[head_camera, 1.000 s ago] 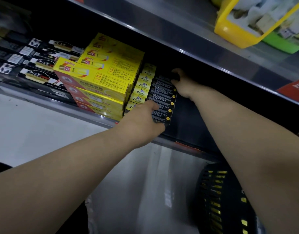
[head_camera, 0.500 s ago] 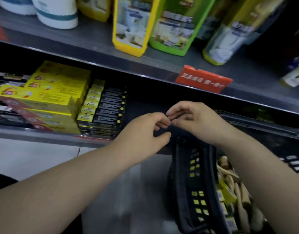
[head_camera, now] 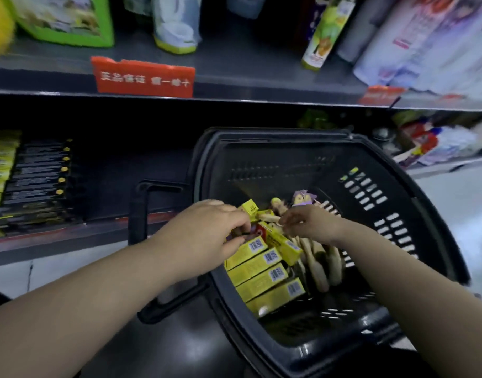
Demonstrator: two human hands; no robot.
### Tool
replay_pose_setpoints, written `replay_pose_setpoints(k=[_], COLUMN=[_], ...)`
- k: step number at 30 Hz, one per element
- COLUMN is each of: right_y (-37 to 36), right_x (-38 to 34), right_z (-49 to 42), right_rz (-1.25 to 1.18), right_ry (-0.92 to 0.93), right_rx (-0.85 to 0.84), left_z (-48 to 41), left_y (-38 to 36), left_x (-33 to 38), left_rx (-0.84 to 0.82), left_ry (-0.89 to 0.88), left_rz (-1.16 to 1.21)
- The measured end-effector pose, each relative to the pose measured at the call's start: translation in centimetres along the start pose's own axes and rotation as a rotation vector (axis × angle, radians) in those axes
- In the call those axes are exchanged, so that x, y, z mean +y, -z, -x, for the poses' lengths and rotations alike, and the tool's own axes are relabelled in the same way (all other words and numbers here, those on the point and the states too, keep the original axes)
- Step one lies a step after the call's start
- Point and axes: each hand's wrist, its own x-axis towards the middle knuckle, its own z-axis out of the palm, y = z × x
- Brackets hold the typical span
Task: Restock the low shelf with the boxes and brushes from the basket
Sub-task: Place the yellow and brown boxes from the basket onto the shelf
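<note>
A black plastic basket point(head_camera: 414, 203) stands in front of the low shelf point(head_camera: 57, 242). Inside it lie several long yellow boxes point(head_camera: 257, 270) with barcodes, side by side, and beside them several wooden brushes point(head_camera: 317, 266). Both hands are down in the basket. My left hand point(head_camera: 207, 233) curls its fingers over the upper ends of the yellow boxes, next to a small upright yellow box point(head_camera: 250, 209). My right hand point(head_camera: 308, 225) hovers with bent fingers over a slanted yellow-and-red box point(head_camera: 280, 242) and the brushes. Blur hides whether either hand grips anything.
Black boxes point(head_camera: 38, 181) and yellow boxes point(head_camera: 0, 165) fill the low shelf's left end; a dark gap lies to their right. The basket's handle point(head_camera: 141, 214) hangs down at its left. An upper shelf point(head_camera: 234, 85) carries bottles and red labels. Packaged goods point(head_camera: 436, 143) sit at right.
Both hands have left the black boxes on the shelf, come together above the basket's rim, and now reach down into the basket. The view has swung right.
</note>
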Motion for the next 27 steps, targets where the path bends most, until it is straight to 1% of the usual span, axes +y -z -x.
replay_pose_setpoints(k=[1, 3, 5, 7, 10, 12, 15, 17, 19, 21, 22, 23, 25, 27], right_y=[-0.5, -1.8, -3.1, -4.2, -5.7, -6.5, -7.3, -6.7, -4.7, -2.1, -0.9, 0.4, 2.1, 2.9], right_x=[1.0, 2.6, 3.9, 5.0, 6.0, 6.3, 6.3, 5.9, 5.4, 4.6, 4.1, 3.4, 1.8, -0.3], right_z=[-0.9, -2.6, -3.7, -4.8, -6.7, -7.6, -8.3, -8.2, -7.8, -6.7, -5.9, -4.5, -1.8, 0.9], right_rz=[0.101, 0.306, 0.455, 0.496, 0.448, 0.465, 0.544, 0.523, 0.504, 0.274, 0.101, -0.074, -0.407, -0.667], right_ry=[-0.033, -0.096, -0.155, -0.208, -0.256, -0.269, -0.238, -0.227, -0.291, -0.408, -0.436, -0.423, -0.304, -0.123], right_rx=[-0.019, -0.111, -0.197, -0.215, -0.258, -0.263, -0.281, -0.314, -0.35, -0.339, -0.326, -0.303, -0.302, -0.35], left_z=[-0.4, -1.2, -1.8, -2.3, -2.6, -2.6, -2.5, -2.6, -2.7, -2.8, -2.9, -2.9, -3.3, -4.0], left_y=[-0.2, -0.5, -0.6, -0.7, -1.1, -1.3, -1.3, -1.4, -1.3, -1.3, -1.4, -1.4, -1.3, -1.3], left_x=[0.2, 0.4, 0.2, 0.1, 0.0, -0.1, -0.2, -0.1, 0.1, 0.5, 0.7, 1.0, 1.4, 1.7], left_rx=[-0.023, -0.05, -0.059, -0.07, -0.08, -0.094, -0.117, -0.137, -0.142, -0.138, -0.123, -0.097, -0.012, 0.041], left_ry=[-0.01, -0.003, 0.02, 0.027, 0.026, 0.024, 0.034, 0.046, 0.054, 0.073, 0.094, 0.127, 0.225, 0.363], left_rz=[-0.025, -0.055, -0.08, -0.109, -0.163, -0.182, -0.198, -0.232, -0.259, -0.265, -0.243, -0.194, -0.015, 0.227])
